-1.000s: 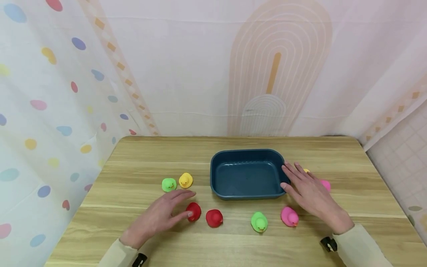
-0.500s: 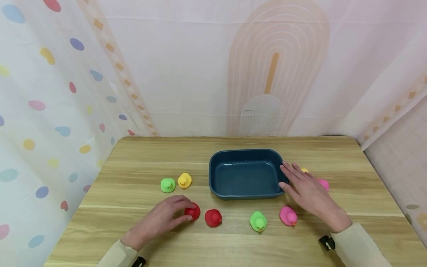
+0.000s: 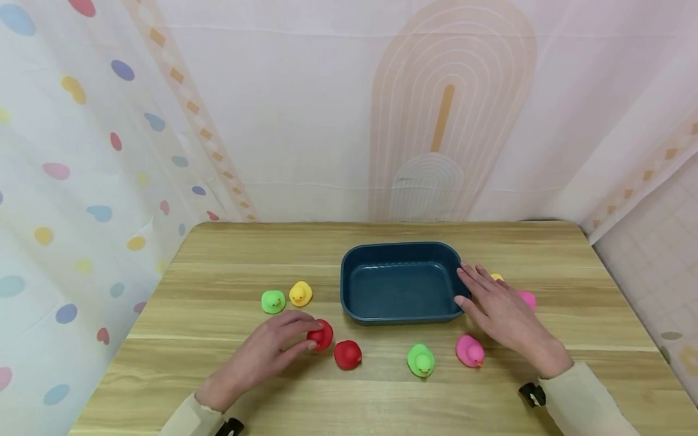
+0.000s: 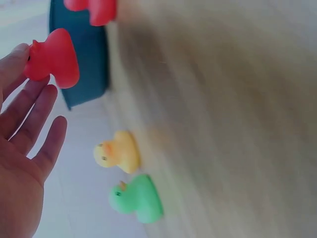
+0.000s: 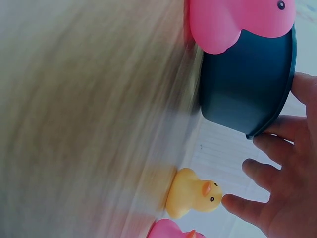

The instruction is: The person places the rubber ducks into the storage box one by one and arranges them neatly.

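Note:
My left hand (image 3: 262,352) pinches a red rubber duck (image 3: 323,335) by its head between thumb and fingertips. In the left wrist view that duck (image 4: 54,59) appears raised off the table, its remaining fingers spread behind it. A second red duck (image 3: 348,355) sits just right of it on the wood. My right hand (image 3: 507,321) rests at the right end of a dark blue basin (image 3: 400,319), fingers extended, thumb and fingertips at the rim. The basin has nothing in it. In the right wrist view, a yellow duck (image 5: 193,193) stands close by the little finger.
A green duck (image 3: 273,301) and a yellow duck (image 3: 300,293) sit left of the basin. Another green duck (image 3: 421,361) and a pink duck (image 3: 469,350) lie in front of it. A further pink duck (image 3: 527,298) is partly hidden behind the right hand. Patterned curtains (image 3: 305,121) border the table.
My left hand has closed its fingers on the red duck and moved it slightly away from me and to the right. The right hand has stayed at the basin's rim.

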A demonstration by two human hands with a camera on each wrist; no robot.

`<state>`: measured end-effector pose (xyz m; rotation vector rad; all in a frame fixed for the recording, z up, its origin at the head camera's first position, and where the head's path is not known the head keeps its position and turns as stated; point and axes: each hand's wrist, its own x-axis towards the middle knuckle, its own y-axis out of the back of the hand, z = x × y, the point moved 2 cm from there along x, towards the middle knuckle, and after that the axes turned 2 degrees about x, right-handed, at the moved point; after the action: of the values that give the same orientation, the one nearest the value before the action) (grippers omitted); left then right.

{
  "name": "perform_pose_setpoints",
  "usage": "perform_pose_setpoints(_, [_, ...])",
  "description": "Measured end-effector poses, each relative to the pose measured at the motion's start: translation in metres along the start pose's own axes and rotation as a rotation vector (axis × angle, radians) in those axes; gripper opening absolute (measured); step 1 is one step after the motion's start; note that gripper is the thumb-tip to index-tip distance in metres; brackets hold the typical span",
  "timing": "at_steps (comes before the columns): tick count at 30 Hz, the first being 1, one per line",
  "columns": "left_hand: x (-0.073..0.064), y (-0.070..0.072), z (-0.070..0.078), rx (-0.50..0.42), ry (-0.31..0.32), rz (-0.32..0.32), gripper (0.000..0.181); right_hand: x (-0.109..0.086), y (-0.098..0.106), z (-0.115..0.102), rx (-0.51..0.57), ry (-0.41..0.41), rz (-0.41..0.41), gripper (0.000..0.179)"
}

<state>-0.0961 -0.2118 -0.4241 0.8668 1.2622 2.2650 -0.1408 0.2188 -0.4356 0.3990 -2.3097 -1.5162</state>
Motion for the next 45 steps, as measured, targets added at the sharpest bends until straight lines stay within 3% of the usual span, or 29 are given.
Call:
perform_pose_setpoints(9, [0.023,0.008,0.013,0.029,-0.015,0.097,0.035,-0.001,0.001,0.0,-0.008,-0.003,-0.001,0.062])
perform_pose_setpoints(17, [0.044,0.008,0.018,-0.021,0.003,0.086,0.034,-0.002,0.001,-0.001,-0.01,-0.015,-0.003,0.063])
perform_pose_setpoints(25, [0.062,0.004,0.019,-0.05,0.003,0.127,0.033,-0.001,0.0,-0.002,-0.005,-0.017,-0.01,0.063])
perform_pose_setpoints(35, [0.091,-0.005,0.013,-0.1,0.109,0.107,0.032,-0.001,0.0,-0.001,0.002,-0.016,-0.016,0.063])
perform_pose_setpoints(45, [0.114,-0.02,-0.007,-0.035,0.092,0.104,0.031,0.0,-0.002,-0.001,-0.01,-0.016,-0.015,0.063])
